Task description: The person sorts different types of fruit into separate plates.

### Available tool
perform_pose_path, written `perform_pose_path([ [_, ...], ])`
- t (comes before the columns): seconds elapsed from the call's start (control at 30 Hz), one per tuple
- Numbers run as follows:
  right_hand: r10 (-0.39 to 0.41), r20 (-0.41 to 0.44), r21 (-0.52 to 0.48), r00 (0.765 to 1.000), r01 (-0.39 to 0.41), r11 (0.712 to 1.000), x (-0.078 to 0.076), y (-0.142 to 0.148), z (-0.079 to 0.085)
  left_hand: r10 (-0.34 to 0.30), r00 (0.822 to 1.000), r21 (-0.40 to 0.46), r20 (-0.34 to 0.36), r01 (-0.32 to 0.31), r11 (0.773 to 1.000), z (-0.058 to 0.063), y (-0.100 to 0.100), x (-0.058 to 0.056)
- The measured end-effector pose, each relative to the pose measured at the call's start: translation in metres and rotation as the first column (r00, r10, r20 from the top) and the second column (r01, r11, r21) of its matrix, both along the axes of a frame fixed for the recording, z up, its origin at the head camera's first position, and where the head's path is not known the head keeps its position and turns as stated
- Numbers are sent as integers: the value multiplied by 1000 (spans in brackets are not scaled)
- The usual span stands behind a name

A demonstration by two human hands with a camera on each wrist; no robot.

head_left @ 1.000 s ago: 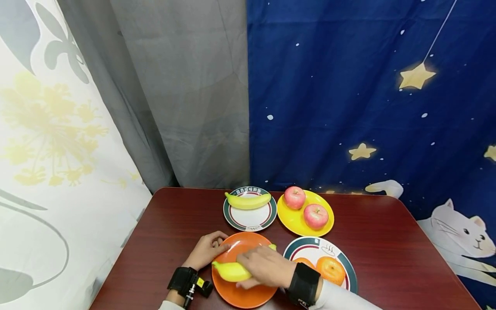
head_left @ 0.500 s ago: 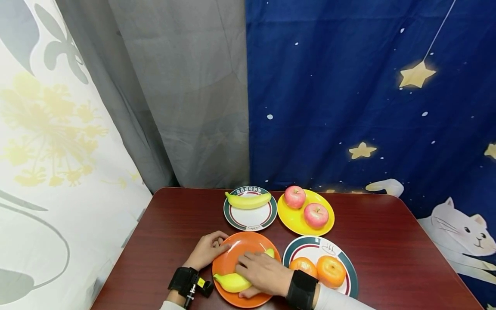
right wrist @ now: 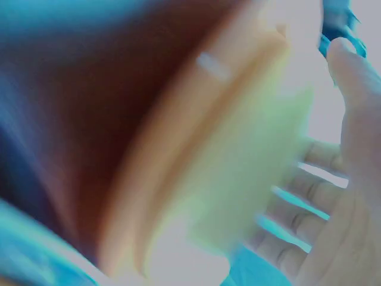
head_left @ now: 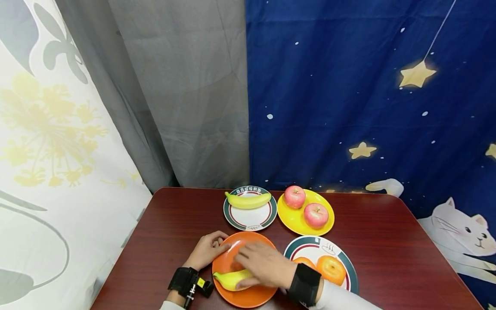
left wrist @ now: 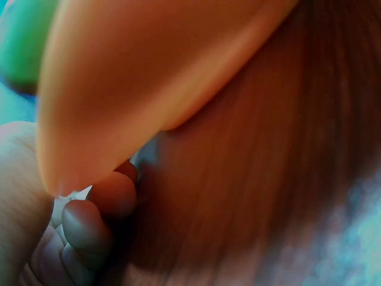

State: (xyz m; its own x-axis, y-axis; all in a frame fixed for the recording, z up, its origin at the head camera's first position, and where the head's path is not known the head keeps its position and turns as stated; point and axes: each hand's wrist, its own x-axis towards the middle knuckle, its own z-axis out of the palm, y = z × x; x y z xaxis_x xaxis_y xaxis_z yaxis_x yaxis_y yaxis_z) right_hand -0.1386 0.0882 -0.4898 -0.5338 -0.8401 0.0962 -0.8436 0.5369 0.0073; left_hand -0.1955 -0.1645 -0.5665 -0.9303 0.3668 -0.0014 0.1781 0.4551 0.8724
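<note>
My right hand is over a yellow banana on an orange plate; it covers the banana's far end. In the right wrist view its fingers are spread and fairly straight, with the thumb well apart and the blurred banana beside the fingertips. Whether they touch it is hard to tell. At the plate's left rim, my left hand holds the edge; in the left wrist view the thumb lies along the plate and curled fingers sit under it.
Behind stand a white plate with a banana and a yellow plate with two apples. Two oranges lie on a green-rimmed plate, partly under my right wrist. Curtains hang beyond the brown table.
The banana has come down and nearer on the orange plate. In the last half second, my right hand has shifted slightly up and away along it. My left hand stays put.
</note>
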Motion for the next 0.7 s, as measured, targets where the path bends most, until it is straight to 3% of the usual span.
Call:
perform_pose_path([
  [0.2, -116, -6, -94, 993, 115, 989, -53, -2, 46, -5, 1000, -12, 6, 5, 1000, 0, -1, -1],
  [0.3, -143, -4, -142, 990, 141, 980, -85, -4, 58, -3, 1000, -12, 2, 3, 1000, 0, 0, -2],
  [0.47, -206, 6, -135, 978, 205, 969, -126, -10, 55, 3, 1000, -3, -12, -3, 1000, 0, 1, 0],
  [0.6, -276, 84, -79, 957, 283, 956, -147, -16, 41, 9, 1000, -3, -10, -9, 1000, 1, 2, 1],
  [0.7, -335, 156, -30, 929, 343, 939, -157, -18, 27, 17, 1000, -14, -11, -17, 1000, 2, 2, 1],
])
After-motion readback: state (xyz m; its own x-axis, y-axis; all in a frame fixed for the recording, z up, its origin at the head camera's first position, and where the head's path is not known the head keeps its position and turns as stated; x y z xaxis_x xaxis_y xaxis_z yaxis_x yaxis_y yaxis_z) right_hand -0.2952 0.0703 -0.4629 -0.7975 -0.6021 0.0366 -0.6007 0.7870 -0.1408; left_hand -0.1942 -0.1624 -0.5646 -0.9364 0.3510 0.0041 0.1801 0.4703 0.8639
